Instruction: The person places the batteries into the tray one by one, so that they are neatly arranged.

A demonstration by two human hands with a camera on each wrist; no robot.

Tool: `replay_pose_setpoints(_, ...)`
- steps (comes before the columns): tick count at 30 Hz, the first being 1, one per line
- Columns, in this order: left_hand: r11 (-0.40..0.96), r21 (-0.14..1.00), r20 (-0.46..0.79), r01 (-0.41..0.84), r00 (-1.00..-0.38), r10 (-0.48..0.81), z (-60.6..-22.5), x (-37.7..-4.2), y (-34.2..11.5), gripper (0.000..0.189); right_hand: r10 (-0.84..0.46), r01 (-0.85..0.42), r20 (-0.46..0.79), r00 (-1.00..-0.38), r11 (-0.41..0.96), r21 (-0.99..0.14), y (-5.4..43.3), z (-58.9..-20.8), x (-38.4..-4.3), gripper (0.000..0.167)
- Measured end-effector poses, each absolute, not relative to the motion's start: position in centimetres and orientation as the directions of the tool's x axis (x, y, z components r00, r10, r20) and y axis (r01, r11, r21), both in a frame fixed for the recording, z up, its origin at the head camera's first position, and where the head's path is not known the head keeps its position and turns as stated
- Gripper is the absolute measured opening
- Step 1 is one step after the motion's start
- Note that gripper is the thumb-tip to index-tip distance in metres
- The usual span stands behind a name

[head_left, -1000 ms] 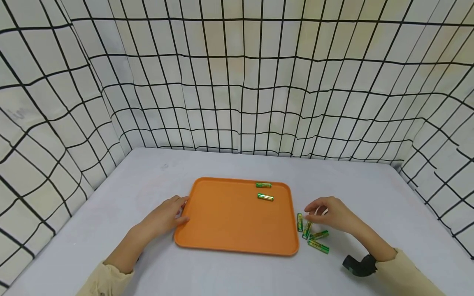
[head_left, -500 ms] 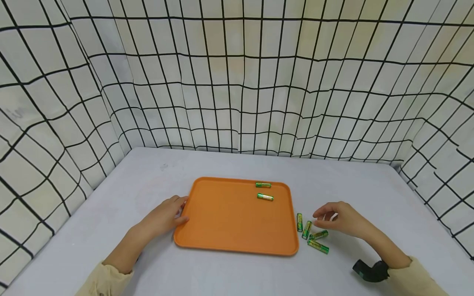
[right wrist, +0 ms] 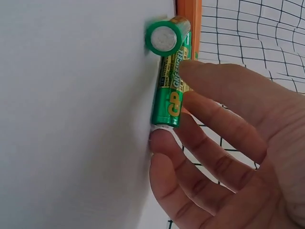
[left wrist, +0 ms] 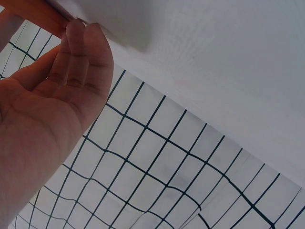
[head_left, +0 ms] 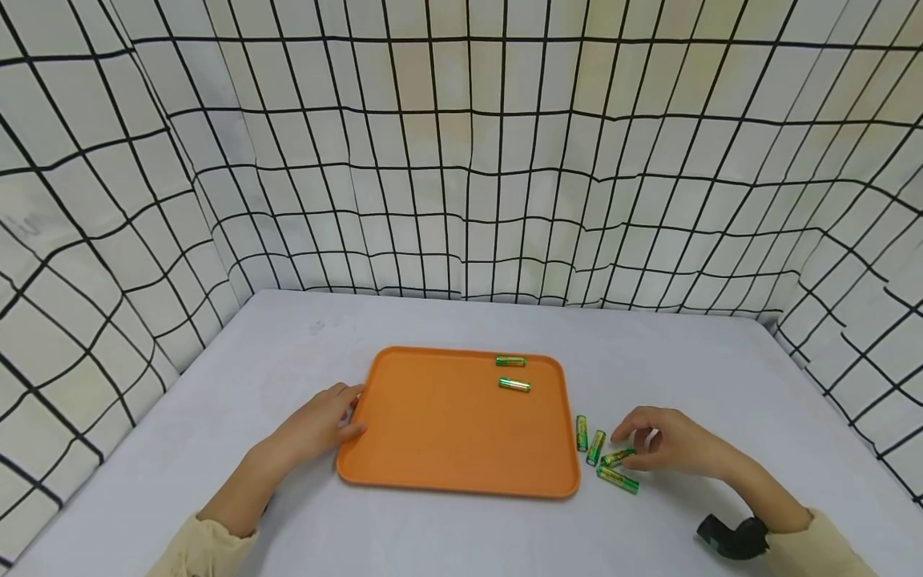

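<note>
The left hand (head_left: 315, 423) grips the left rim of the orange tray (head_left: 447, 433), its fingers bent there, probably to steady it. The right hand (head_left: 671, 442) keeps thumb and fingers parted about the nearest battery (head_left: 615, 457) on the counter (head_left: 433, 533), a spread suiting its slim barrel. Three neighbouring batteries (head_left: 595, 448) crowd close; the tray's rim stands between them and two inner batteries (head_left: 514, 385).

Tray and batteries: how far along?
Looks done: two green batteries lie on the orange tray, whose left edge the left hand holds. In progress: the right hand is at a GP Greencell battery on the white table; grip unclear. Apparently remaining: that one plus three loose batteries beside the tray.
</note>
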State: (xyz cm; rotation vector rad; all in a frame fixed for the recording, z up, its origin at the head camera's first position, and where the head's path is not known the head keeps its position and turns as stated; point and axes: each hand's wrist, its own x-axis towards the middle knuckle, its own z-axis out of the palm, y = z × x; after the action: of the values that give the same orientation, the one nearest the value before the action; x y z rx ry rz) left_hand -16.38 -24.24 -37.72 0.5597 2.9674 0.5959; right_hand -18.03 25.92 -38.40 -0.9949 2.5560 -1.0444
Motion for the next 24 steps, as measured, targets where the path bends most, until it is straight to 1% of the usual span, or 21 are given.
replay_pose_setpoints(4,0.856,0.387,0.014,0.344,-0.930,0.367,-38.0,-16.3,-24.3,0.058,-0.677,-0.526,0.067,-0.733,0.501,-0.687,26.1,-39.0,-17.9,0.021)
replay_pose_setpoints(10,0.858,0.383,0.024,0.344,-0.932,0.363,-38.0,-16.3,-24.5,0.059,-0.684,-0.531,0.065,-0.726,0.499,-0.685,26.2,-39.3,-18.1,0.014)
replay_pose_setpoints(15,0.855,0.379,0.037,0.354,-0.929,0.368,-37.9,-16.5,-24.8,0.059,-0.695,-0.539,0.064,-0.716,0.492,-0.684,26.5,-39.4,-18.5,0.014)
replay_pose_setpoints(24,0.848,0.388,0.024,0.360,-0.924,0.381,-38.2,-16.7,-24.6,0.061,-0.721,-0.562,0.075,-0.688,0.464,-0.685,27.0,-39.8,-18.6,0.013)
